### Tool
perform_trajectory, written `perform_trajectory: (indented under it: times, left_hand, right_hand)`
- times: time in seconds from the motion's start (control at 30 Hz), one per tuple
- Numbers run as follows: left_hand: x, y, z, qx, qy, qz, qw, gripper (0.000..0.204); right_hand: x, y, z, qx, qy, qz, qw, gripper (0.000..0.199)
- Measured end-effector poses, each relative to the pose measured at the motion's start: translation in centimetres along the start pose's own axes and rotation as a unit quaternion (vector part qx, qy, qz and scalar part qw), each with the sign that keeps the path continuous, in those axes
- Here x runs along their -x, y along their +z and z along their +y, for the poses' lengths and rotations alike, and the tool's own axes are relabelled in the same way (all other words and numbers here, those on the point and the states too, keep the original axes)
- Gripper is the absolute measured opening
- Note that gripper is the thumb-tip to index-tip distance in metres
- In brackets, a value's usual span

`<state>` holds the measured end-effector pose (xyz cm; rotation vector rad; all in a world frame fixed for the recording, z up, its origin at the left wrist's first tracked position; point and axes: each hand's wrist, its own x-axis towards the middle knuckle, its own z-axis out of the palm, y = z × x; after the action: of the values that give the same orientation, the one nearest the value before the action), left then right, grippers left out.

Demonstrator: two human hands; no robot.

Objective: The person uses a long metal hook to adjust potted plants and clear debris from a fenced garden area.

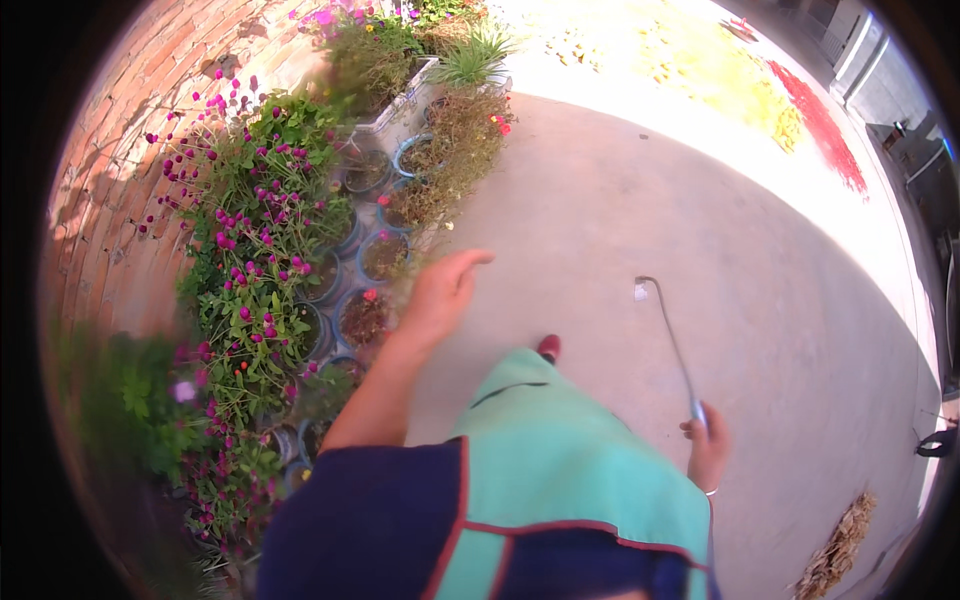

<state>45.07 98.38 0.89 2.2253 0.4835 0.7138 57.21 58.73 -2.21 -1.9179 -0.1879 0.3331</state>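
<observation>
My right hand is closed around the pale blue handle of a small hand hoe. The hoe's thin dark neck reaches forward over the concrete and bends into a hook, with a small whitish flat piece at the tip. My left hand is raised beside the potted plants, holding nothing that I can see. Its fingers point right, stretched out and slightly blurred. A light green apron with dark red trim covers my front, and one red shoe shows beyond its hem.
Blue-rimmed pots and purple-flowered plants line a brick wall on my left. A white planter stands farther ahead. Yellow and red spread-out material lies in sunlight. A dry bundle lies at lower right.
</observation>
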Motion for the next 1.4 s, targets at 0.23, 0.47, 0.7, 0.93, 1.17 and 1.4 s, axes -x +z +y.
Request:
perform_trajectory:
  times: [0.23, 0.47, 0.7, 0.93, 1.17, 1.4]
  left_hand:
    - [-12.3, 15.8, 5.9, 0.101, -0.126, -0.181, 0.97, 0.022]
    - [-27.2, 34.1, 9.8, 0.176, 0.046, -0.198, 0.963, 0.021]
    - [-34.8, 53.4, 21.9, 0.207, 0.168, -0.38, 0.886, 0.02]
    - [-37.4, 72.6, 32.3, 0.21, 0.198, -0.472, 0.833, 0.018]
    - [-44.3, 87.8, 46.2, 0.242, 0.186, -0.436, 0.847, 0.017]
    - [-50.8, 106.2, 49.1, 0.223, 0.159, -0.462, 0.843, 0.016]
  right_hand:
    - [-7.4, -8.1, 2.3, -0.044, 0.032, 0.108, 0.993, 0.025]
    - [-19.1, -18.2, 0.7, -0.105, 0.054, 0.211, 0.97, 0.027]
    - [-21.2, -28.4, 3.8, -0.297, 0.081, 0.378, 0.873, 0.027]
    - [-26.5, -39.9, 12.0, -0.329, 0.057, 0.411, 0.848, 0.029]
    - [-41.7, -60.2, 12.4, -0.276, -0.025, 0.436, 0.856, 0.029]
    - [-56.3, -78.9, 17.1, -0.102, 0.043, 0.412, 0.904, 0.023]
